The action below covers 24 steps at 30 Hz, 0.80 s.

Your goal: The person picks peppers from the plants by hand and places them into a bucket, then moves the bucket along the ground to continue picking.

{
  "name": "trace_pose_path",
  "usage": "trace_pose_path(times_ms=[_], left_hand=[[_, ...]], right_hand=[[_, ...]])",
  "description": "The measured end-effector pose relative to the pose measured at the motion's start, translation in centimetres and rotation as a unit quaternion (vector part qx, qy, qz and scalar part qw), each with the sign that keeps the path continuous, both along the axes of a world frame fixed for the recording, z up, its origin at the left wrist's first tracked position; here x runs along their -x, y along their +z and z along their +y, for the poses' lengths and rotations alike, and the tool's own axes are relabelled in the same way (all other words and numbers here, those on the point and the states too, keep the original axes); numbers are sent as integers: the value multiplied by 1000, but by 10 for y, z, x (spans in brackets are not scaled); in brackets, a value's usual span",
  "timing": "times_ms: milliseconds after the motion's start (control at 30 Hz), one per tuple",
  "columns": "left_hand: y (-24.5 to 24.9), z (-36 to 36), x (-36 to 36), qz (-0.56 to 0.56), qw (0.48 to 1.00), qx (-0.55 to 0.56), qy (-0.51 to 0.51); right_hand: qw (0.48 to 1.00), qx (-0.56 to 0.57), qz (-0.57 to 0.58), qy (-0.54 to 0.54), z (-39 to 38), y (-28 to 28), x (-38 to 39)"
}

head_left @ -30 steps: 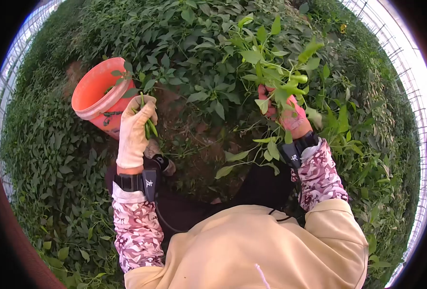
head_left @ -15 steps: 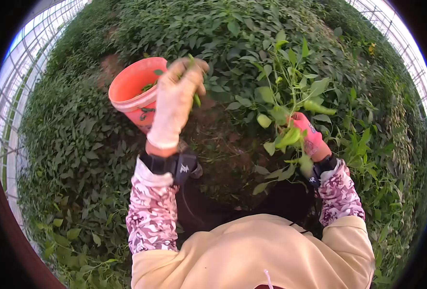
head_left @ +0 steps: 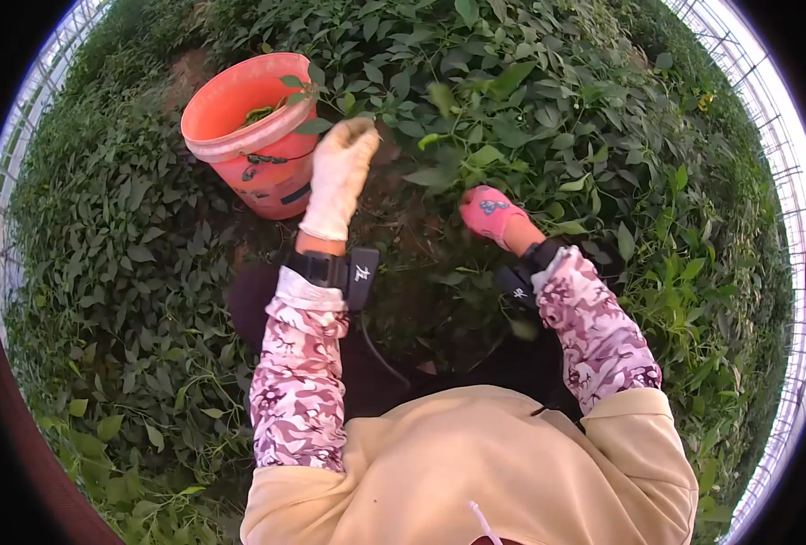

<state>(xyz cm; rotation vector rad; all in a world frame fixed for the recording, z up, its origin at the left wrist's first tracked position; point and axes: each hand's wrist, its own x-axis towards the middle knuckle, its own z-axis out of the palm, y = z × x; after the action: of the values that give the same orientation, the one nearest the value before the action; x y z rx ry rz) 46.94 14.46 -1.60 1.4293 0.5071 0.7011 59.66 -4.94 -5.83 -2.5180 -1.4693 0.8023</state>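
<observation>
My left hand [head_left: 342, 171], in a cream glove, reaches up just right of the orange bucket [head_left: 239, 136], its fingertips curled at the edge of the leafy plants. I see only its back, and nothing shows in it. Some green pieces [head_left: 259, 113] lie inside the bucket. My right hand [head_left: 491, 213], in a pink glove, is low among the green leaves [head_left: 530, 118] with the fingers bent down into them. What the fingers close on is hidden by foliage.
Dense green plants [head_left: 121, 272] surround me on all sides. A patch of bare soil [head_left: 412, 236] lies between my hands. White greenhouse framing [head_left: 776, 136] runs along both edges. My cream top and patterned sleeves fill the bottom of the view.
My right hand has let the raised leafy branch go and dropped low into the plants. My left hand, which held green pods, has stretched out beside the bucket and the pods are out of sight.
</observation>
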Motion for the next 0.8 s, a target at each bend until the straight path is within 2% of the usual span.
trace_pose_path(times_ms=[33, 67, 100, 133, 167, 200, 233, 267, 333, 367, 400, 433, 467, 500, 533, 567, 600, 633, 667, 733, 767, 800], left_hand=[[-17, -11, -3, 9, 1000, 23, -15], [-30, -21, -3, 45, 998, 16, -30], [-50, -27, -7, 69, 996, 32, -46], [-66, -29, -7, 117, 990, -5, -75], [-79, -29, -9, 141, 987, -18, -70], [-92, -28, -11, 165, 983, -32, -67], [-91, -28, -11, 189, 980, -27, -47], [-103, -25, -14, 188, 981, -20, -47], [-126, -21, -24, 174, 985, 1, -12], [-119, -27, -26, 154, 985, 79, 5], [-118, -31, -28, 152, 984, 87, 8], [-121, -31, -29, 164, 985, 53, 3], [-125, -32, -28, 178, 984, 19, 0], [-121, -33, -24, 188, 982, -8, -17], [-118, -35, -21, 183, 983, 4, -23], [-118, -36, -20, 188, 982, 21, -25], [-118, -37, -21, 190, 981, 38, -30], [-119, -37, -21, 187, 981, 44, -31], [-119, -38, -21, 179, 982, 50, -32], [-121, -41, -25, 166, 984, 58, -35], [-123, -43, -26, 177, 982, 56, -41], [-125, -43, -27, 190, 979, 55, -45]], right_hand=[[933, 125, -237, 238, 4, -16, -9], [931, 129, -241, 243, 12, -19, -13], [997, 68, -40, -20, 21, -23, -13], [945, 2, 165, -281, 30, -32, -10], [901, -124, 179, -374, 42, -45, 0], [905, -115, 178, -370, 46, -55, 6], [953, -125, 85, -262, 48, -44, 23], [980, -134, -10, -150, 50, -39, 36], [989, -89, -13, -113, 48, -48, 38], [993, 24, -87, -74, 46, -58, 33], [978, 136, -158, -30, 44, -74, 27], [971, 139, -189, -55, 36, -82, 16], [968, 40, -176, -176, 24, -81, 5], [933, -113, -129, -318, 17, -77, -8], [860, -277, -93, -418, 13, -67, -20], [789, -399, -70, -462, 12, -53, -33], [777, -443, -144, -424, 11, -16, -32], [681, -626, -49, -378, 14, -13, -53], [710, -563, -12, -424, 8, 7, -59], [792, -452, 58, -406, 4, 14, -65], [793, -452, 56, -403, 7, 14, -64], [845, -402, 9, -352, 12, 13, -62]])
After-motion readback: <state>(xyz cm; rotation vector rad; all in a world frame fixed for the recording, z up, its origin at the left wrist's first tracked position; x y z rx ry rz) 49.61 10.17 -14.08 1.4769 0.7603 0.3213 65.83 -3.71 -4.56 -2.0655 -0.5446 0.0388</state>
